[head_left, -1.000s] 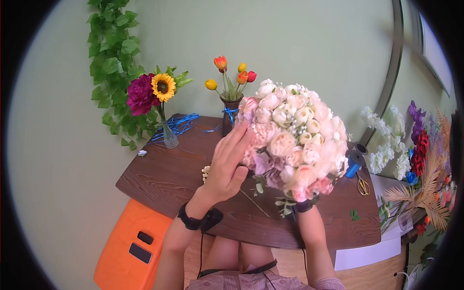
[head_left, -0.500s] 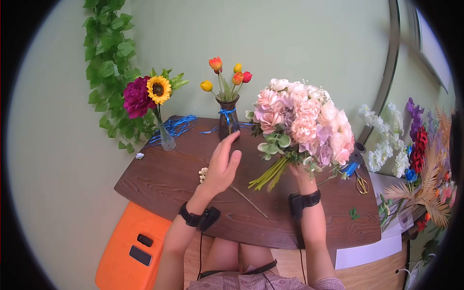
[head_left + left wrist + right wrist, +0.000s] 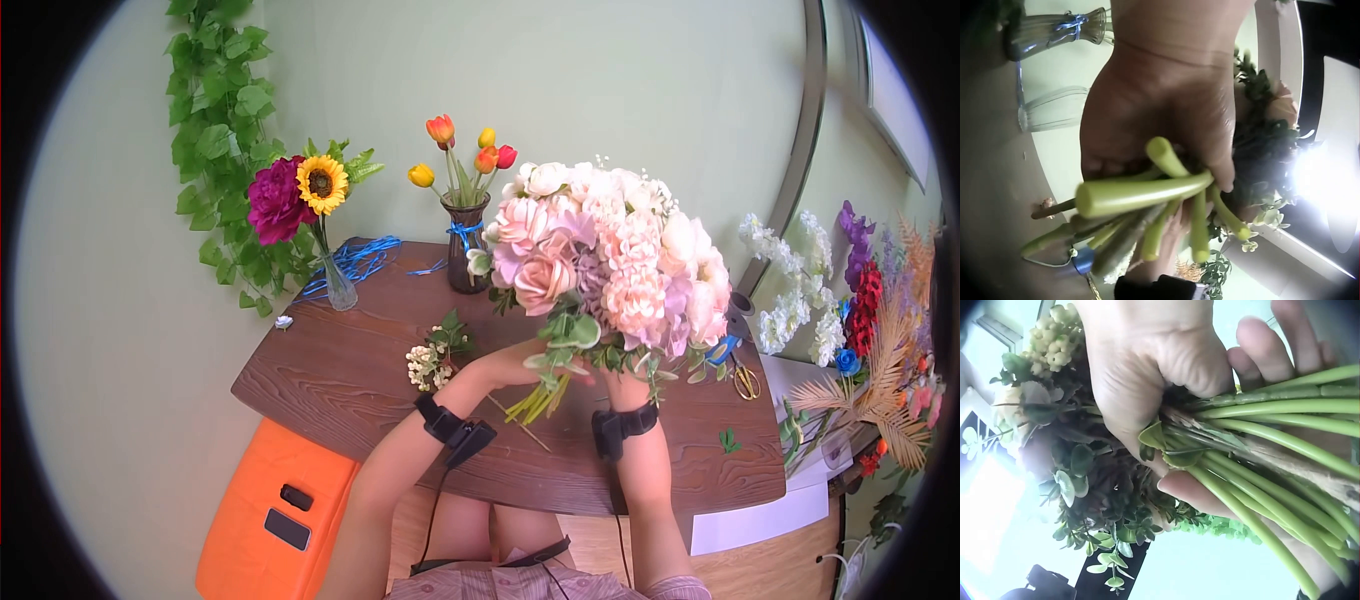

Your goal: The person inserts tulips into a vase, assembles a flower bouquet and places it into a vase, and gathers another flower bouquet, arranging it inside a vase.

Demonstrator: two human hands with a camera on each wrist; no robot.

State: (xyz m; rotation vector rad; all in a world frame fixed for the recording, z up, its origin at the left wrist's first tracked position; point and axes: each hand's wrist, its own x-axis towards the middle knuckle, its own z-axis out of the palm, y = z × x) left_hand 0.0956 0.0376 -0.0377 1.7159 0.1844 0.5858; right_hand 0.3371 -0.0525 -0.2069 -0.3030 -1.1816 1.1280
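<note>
A large bouquet (image 3: 610,260) of pink, cream and lilac flowers is held upright over the table, its green stems (image 3: 538,402) pointing down and left. In the right wrist view my right hand (image 3: 1154,362) grips the stems just below the leaves. My left hand (image 3: 1160,106) is wrapped around the same bundle, its palm against the stems and the cut ends sticking out past it. From the head view, flowers and leaves hide most of both hands. A sprig of cream berries (image 3: 430,366) lies on the table beside my left forearm.
On the dark wooden table (image 3: 330,370) stand a vase of tulips (image 3: 467,250) and a glass vase (image 3: 340,288) with a sunflower. Blue ribbon (image 3: 370,262) lies behind them. Gold-handled scissors (image 3: 745,380) rest at right, near more loose flowers (image 3: 865,310). An orange seat (image 3: 260,500) holds a phone.
My left hand has left the flower heads, moved away, then come to the stems and closed around them. The bouquet has tipped from facing me to upright, held by my right hand.
</note>
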